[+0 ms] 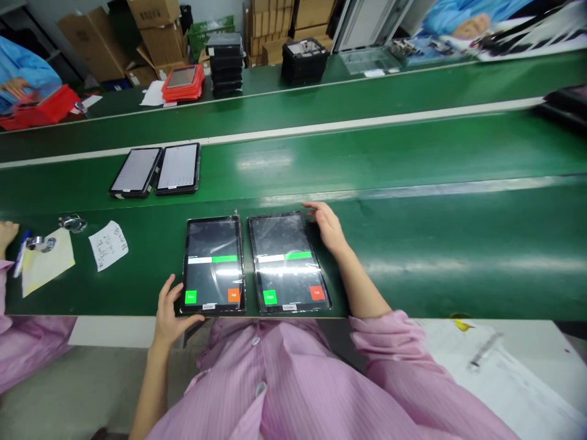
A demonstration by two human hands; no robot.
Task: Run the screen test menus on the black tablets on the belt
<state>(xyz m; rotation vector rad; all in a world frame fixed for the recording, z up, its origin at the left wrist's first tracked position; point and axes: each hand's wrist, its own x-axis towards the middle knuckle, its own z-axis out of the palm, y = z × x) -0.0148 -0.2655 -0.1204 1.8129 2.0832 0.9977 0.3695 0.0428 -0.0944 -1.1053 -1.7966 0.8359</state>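
Two tablets lie side by side at the near edge of the green bench, their dark screens lit with green and red-orange squares. The left tablet (pixel 213 238) has my left hand (pixel 169 315) at its lower left corner, fingers spread, thumb along the bottom edge. Beside the upper right corner of the right tablet (pixel 279 235) is my right hand (pixel 328 227), its fingers stretched toward the top edge. Whether the right fingertips touch the tablet I cannot tell. Neither hand is wrapped round anything.
Two tablets with white screens (pixel 178 166) lie farther back on the green surface (pixel 413 244). A handwritten note (pixel 109 245) and a yellow paper (pixel 55 263) are on the left, near another person's hand (pixel 8 233). Across the line stand stacked black trays (pixel 225 64) and red cases (pixel 183 85).
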